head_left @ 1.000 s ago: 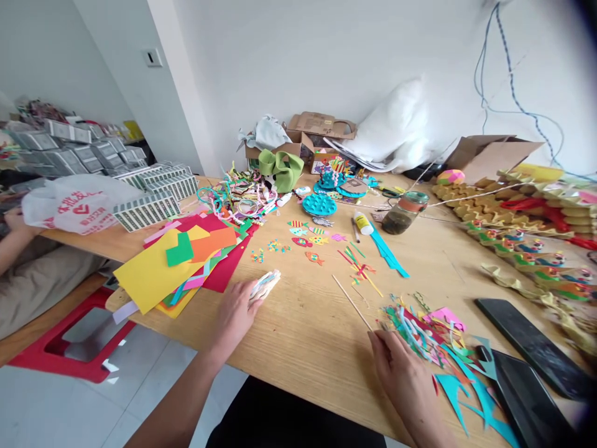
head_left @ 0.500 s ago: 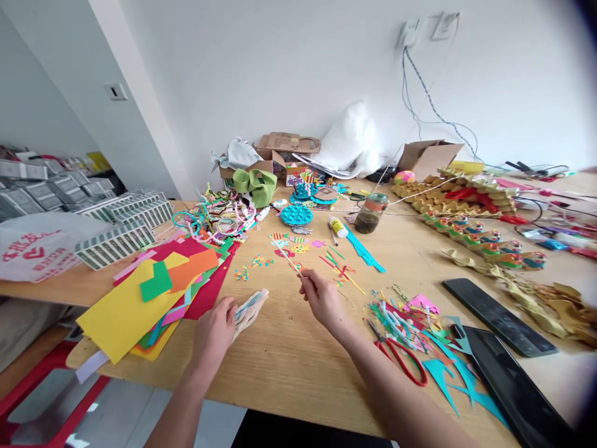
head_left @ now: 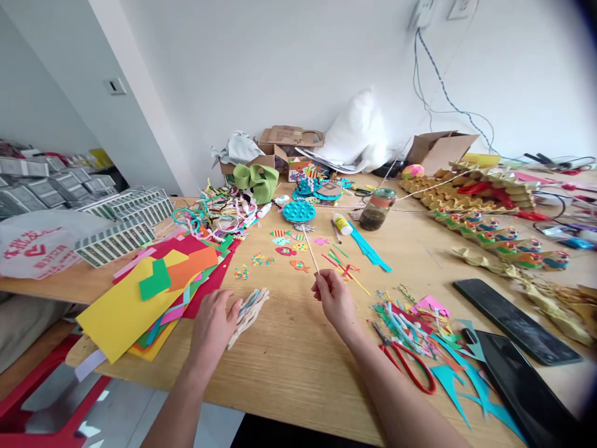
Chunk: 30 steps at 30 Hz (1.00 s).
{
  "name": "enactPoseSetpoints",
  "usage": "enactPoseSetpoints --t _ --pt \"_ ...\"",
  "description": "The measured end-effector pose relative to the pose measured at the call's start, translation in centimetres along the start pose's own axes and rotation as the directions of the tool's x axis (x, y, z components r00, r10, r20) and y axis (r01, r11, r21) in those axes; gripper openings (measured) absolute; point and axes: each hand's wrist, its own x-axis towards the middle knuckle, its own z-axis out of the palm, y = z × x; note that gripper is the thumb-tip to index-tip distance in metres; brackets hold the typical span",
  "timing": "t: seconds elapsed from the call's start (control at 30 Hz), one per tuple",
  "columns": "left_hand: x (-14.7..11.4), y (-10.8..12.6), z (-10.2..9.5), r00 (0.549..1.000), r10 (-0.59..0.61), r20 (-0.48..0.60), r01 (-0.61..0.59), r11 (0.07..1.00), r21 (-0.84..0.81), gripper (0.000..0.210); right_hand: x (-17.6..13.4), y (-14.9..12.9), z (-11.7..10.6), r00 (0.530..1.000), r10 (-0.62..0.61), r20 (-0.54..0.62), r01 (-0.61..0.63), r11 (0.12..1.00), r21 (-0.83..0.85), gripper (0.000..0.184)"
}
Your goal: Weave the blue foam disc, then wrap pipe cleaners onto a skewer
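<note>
My right hand (head_left: 334, 300) pinches the lower end of a thin pale stick (head_left: 310, 250), which points up and away over the table. My left hand (head_left: 215, 323) rests on the tabletop, thumb and forefinger apart, beside a small bundle of white and light-blue strands (head_left: 249, 316). The bundle lies against its thumb side. Beyond the hands lie several paper fish, among them an orange one (head_left: 299, 266) and a red one (head_left: 285, 251). Small piles of coloured paper bits (head_left: 262, 259) lie left of the fish. A blue round piece with raised dots (head_left: 299, 211) stands behind them.
Coloured paper sheets (head_left: 116, 311) cover the left side. Red-handled scissors (head_left: 410, 367), paper scraps (head_left: 415, 326) and a black phone (head_left: 515, 320) lie at right. A glue bottle (head_left: 342, 224), a glass jar (head_left: 373, 214) and egg-carton pieces (head_left: 448, 193) sit farther back.
My right hand has moved slightly right, and the stick has swung more upright. My left hand's fingers have spread, and the strands beside it show more fully. The view has shifted slightly.
</note>
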Motion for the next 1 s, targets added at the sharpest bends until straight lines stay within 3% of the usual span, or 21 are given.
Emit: enactPoseSetpoints --t 0.07,0.17,0.37,0.5,0.6,0.67,0.73,0.83,1.0 --pt "0.2 0.5 -0.5 0.995 0.055 -0.084 -0.058 0.998 -0.039 0.023 -0.2 -0.2 0.1 0.999 -0.032 0.041 0.032 0.999 -0.002 0.023" --pt "0.9 0.8 -0.9 0.992 0.084 -0.092 -0.092 0.993 -0.08 0.021 -0.5 -0.2 0.1 0.995 -0.071 0.065 0.073 0.997 -0.031 0.024" --pt "1.6 -0.8 0.8 0.99 -0.011 0.143 0.008 1.0 0.025 0.017 -0.6 -0.1 0.1 0.997 -0.043 0.059 0.045 0.998 -0.037 0.026" --pt "1.4 -1.2 2.3 0.989 -0.039 0.141 0.032 0.998 0.052 0.013 -0.8 -0.2 0.3 0.995 -0.056 0.082 0.061 0.996 -0.057 0.026" --pt "1.7 -1.4 2.4 0.987 -0.039 0.159 0.044 0.999 -0.025 0.014 -0.9 -0.3 0.4 0.995 -0.063 0.081 0.068 0.996 -0.062 0.026" --pt "2.1 -1.9 1.9 0.974 -0.087 0.207 0.122 0.979 -0.162 0.012 -0.9 -0.4 0.4 0.995 -0.069 0.069 0.074 0.995 -0.065 0.025" --pt "2.4 -2.6 1.1 0.955 -0.155 0.254 0.242 0.901 -0.359 0.01 -0.9 -0.5 0.4 0.996 -0.07 0.062 0.073 0.995 -0.061 0.025" --pt "2.6 -3.3 -0.1 0.924 -0.236 0.302 0.377 0.7 -0.607 0.018 -0.9 -0.6 0.4 0.995 -0.062 0.074 0.065 0.997 -0.042 0.023" --pt "2.6 -2.9 -1.0 0.875 -0.301 0.379 0.48 0.437 -0.761 0.031 -0.9 -0.7 0.4 0.995 -0.075 0.071 0.075 0.997 -0.004 0.021"
